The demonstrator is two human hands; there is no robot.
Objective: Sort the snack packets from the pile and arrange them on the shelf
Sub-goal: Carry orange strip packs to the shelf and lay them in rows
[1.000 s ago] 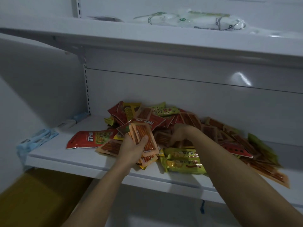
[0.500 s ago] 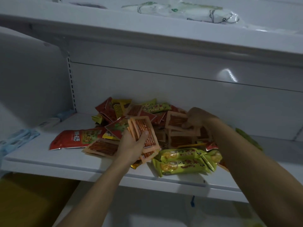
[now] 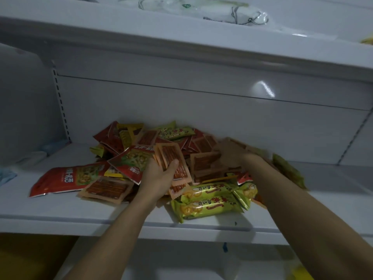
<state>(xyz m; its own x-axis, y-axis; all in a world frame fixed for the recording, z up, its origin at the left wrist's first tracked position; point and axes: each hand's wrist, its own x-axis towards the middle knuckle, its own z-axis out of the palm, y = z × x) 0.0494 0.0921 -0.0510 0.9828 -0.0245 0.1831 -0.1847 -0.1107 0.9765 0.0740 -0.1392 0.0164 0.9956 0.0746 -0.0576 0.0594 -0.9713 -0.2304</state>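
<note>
Left hand (image 3: 159,176): centre of the frame, palm turned up, clamped on a stack of orange packets (image 3: 171,160); the thumb lies across the front of the stack and the fingers are behind it.
Stack of orange packets: fanned slightly and tilted, held just above the front of the pile, its lower end reaching down toward the green packets.
Right hand (image 3: 232,152): right of centre, back of the hand up, down among the packets on the right side of the pile; it is blurred, so it cannot be told whether its fingers are closed on a packet.
Pile (image 3: 193,142): a loose heap of red, orange, yellow and green snack packets at the middle of the shelf, reaching back to the rear panel.
Shelf (image 3: 80,221): white, running across the lower half of the frame.
Large red packet (image 3: 60,178): lies flat at the left of the pile, near the front edge.
Flat orange packet (image 3: 107,188): just right of the large red packet, overlapping its corner.
Green packets (image 3: 207,203): two long ones side by side at the front, below the left hand's stack.
Upper shelf (image 3: 181,47): white, across the top of the frame, with a clear plastic bag (image 3: 201,11) lying on it.
</note>
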